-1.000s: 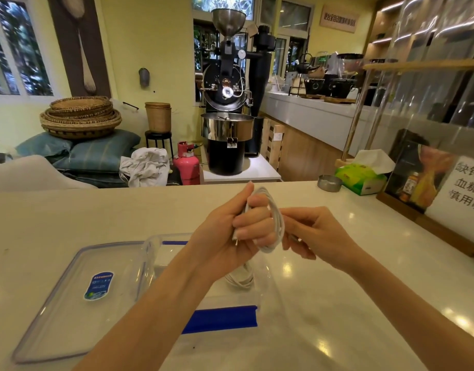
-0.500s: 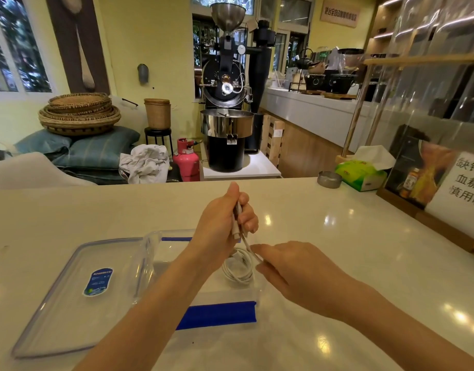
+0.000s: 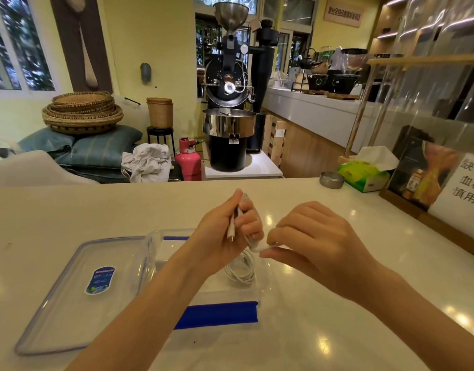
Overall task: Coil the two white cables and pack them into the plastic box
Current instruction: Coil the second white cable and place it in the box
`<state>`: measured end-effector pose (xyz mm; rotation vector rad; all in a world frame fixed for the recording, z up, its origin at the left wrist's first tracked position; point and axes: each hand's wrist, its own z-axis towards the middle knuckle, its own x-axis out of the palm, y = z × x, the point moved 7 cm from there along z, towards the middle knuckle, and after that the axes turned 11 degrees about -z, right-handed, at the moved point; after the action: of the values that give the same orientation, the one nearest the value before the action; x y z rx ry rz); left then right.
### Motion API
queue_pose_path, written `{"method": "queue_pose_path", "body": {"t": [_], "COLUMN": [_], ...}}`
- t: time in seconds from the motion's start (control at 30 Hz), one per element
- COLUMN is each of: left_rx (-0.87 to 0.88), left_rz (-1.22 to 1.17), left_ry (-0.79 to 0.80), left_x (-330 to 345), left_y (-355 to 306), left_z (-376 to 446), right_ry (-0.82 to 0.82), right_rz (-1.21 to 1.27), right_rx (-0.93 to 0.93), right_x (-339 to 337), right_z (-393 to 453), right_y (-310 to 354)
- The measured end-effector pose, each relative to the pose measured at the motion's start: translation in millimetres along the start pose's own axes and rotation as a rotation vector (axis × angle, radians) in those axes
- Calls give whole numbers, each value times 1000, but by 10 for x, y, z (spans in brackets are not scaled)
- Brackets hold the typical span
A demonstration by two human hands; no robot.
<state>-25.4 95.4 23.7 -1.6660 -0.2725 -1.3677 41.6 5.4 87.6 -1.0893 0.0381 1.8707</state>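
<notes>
- Here the left hand (image 3: 225,234) is raised above the plastic box (image 3: 161,253), fingers closed around a white cable (image 3: 253,243), its plug end hanging down.
- The right hand (image 3: 311,245) pinches the same cable just beside it.
- A second, coiled cable (image 3: 240,271) lies inside the box.
- The lid (image 3: 70,303) rests on the desk (image 3: 364,330), left of the box.

Bright indoor light, ceiling-lamp glare on countertop (image 3: 337,330), edges bowed.

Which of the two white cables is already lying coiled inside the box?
The coiled white cable lying in the clear plastic box, below the hands. The other white cable is held above it between the left hand and right hand.
</notes>
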Motion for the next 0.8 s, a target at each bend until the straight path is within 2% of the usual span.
{"method": "queue_pose_path", "body": {"t": [0.17, 0.3, 0.4, 0.63, 0.7, 0.8], "left_rx": [-243, -320, -403, -408, -374, -267], "left_rz": [-162, -4, -43, 177, 248, 494], "left_ry": [121, 153, 142, 101, 52, -37], "left_x": [161, 154, 128, -1, -70, -135], "left_y": [208, 352, 396, 299, 246, 163], "left_z": [-86, -114, -146, -119, -103, -90], "right_ry": [-85, 114, 237, 233, 255, 280], "right_rz": [548, 892, 1130, 1094, 1033, 957], "right_rx": [328, 464, 524, 616, 626, 631], "right_x": [-8, 263, 419, 511, 545, 591], "right_z": [-24, -44, -103, -194, -208, -242], "right_y": [-294, -287, -221, -316, -342, -369]}}
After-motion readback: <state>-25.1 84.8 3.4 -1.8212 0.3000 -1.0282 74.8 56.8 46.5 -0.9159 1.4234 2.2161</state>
